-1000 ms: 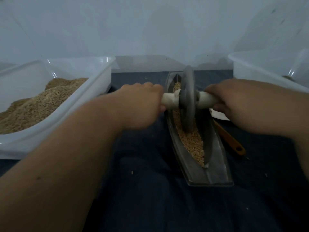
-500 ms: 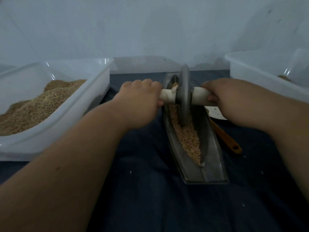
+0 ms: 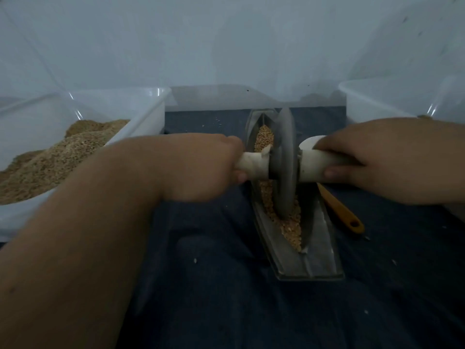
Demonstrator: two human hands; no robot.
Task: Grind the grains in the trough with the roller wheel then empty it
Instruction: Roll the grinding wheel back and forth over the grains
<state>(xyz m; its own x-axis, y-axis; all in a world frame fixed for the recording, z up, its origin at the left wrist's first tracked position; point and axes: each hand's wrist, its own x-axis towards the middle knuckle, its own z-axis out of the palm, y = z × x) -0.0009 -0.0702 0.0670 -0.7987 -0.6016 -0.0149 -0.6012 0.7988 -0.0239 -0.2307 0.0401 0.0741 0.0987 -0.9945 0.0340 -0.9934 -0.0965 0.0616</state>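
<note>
Head view: roller wheel (image 3: 284, 170) stands upright on edge in the trough (image 3: 320, 250), ctr-right of frame, disc rim down in the grains (image 3: 292, 229). L hand (image 3: 201, 167) is curled tight round the white handle (image 3: 253, 168) stub on the disc's left side. R hand (image 3: 382, 159) is wrapped round the stub on the other side, fingers over top, thumb tip showing under it. Trough is a long narrow metal boat on dark blue cloth (image 3: 226, 298), near end toward lower ctr. Grains lie in the groove both beyond and in front of the wheel. Orange-handled tool (image 3: 339, 210) lies on the cloth just right of trough, its head hidden under R hand. Clear plastic tub (image 3: 151, 99) at left holds a heap of tan ground meal (image 3: 50, 159). Second clear tub (image 3: 377, 102) at upper right, contents mostly hidden. Few loose grains scattered on the cloth.
</note>
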